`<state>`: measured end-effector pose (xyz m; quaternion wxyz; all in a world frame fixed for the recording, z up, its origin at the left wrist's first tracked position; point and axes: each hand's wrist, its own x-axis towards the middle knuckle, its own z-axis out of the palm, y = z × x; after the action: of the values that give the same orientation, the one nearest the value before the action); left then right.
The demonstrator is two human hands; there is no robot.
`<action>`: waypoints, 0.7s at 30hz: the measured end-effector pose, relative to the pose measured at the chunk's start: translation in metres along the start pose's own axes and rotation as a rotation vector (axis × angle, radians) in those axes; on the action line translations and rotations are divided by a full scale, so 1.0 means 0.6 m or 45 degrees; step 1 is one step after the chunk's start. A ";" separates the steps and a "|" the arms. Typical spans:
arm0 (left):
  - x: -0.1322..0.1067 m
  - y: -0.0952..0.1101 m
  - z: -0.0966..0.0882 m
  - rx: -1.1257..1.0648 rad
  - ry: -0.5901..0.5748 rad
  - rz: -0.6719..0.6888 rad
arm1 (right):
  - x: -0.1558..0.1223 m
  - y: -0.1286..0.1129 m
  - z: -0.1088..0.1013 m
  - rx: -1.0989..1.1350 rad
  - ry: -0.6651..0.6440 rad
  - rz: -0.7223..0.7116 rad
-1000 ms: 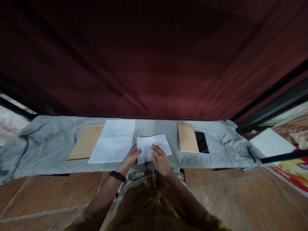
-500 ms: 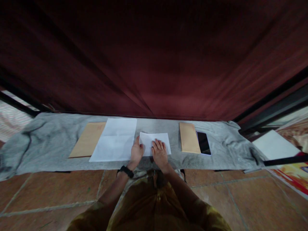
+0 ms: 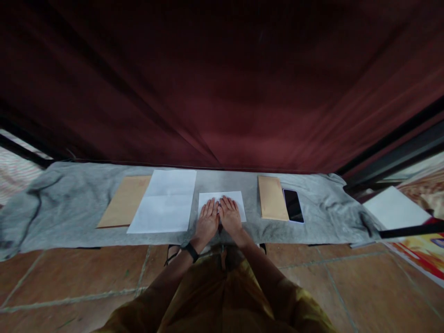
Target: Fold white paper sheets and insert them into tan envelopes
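Observation:
A folded sheet of white paper [image 3: 205,198] lies on the grey cloth in front of me. Both my hands press on it from above, side by side with the thumbs close together. My left hand [image 3: 207,221] is flat with fingers outstretched on the paper's left half. My right hand [image 3: 230,216] lies flat on the right half. To the left is a larger white sheet [image 3: 166,203] with a crease across its middle. It partly covers a brown envelope [image 3: 121,203]. Another brown envelope [image 3: 273,199], narrower, rests to the right of my hands.
A phone [image 3: 293,206] with a dark screen lies against the right envelope. The grey cloth [image 3: 333,208] covers a long, narrow surface. A dark red curtain [image 3: 225,115] hangs behind it. At the far right are a white board-like sheet [image 3: 397,208] and black frame bars [image 3: 398,150].
My left hand has moved from the left edge of the folded paper onto its top, beside my right hand. The paper now lies flatter at its left side.

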<state>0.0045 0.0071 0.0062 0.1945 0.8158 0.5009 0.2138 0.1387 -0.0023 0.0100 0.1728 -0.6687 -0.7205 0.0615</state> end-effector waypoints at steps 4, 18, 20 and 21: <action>0.017 -0.001 0.004 0.061 -0.030 0.033 | 0.017 0.008 0.007 -0.011 0.017 -0.048; 0.043 -0.031 0.000 0.018 0.122 -0.107 | 0.007 0.074 -0.001 -0.077 0.100 0.059; 0.043 -0.034 0.000 -0.002 0.150 -0.134 | 0.001 0.081 -0.006 -0.078 0.119 0.066; 0.043 -0.036 0.001 -0.017 0.163 -0.144 | -0.002 0.084 -0.009 -0.076 0.128 0.070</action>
<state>-0.0006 0.0392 -0.0016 0.1794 0.7695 0.5562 0.2576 0.1879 0.0004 -0.0014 0.1872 -0.6954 -0.6938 0.0111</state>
